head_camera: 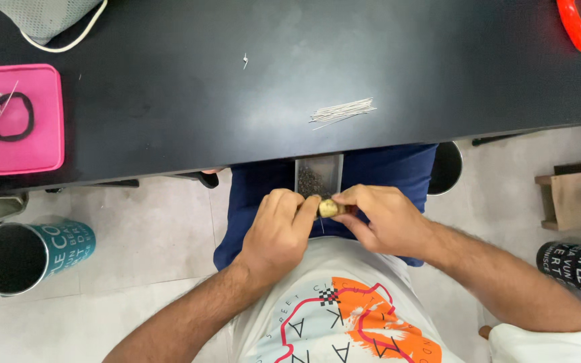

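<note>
Over my lap, my left hand [278, 228] and my right hand [379, 218] meet on a small golden bead-like piece [329, 208], pinched between the fingertips of both. A thin wire hangs down from it. Just beyond the hands, a small clear tray [318, 176] with dark tiny bits rests on my blue-trousered thigh at the edge of the black table [237, 114]. A bundle of thin silver pins [342, 112] lies on the table above the tray.
A pink box [21, 117] with a black band on it sits at the table's left. Red-handled pliers [574, 25] lie at the top right. A teal can [28, 255] and a black can [579, 269] stand on the floor.
</note>
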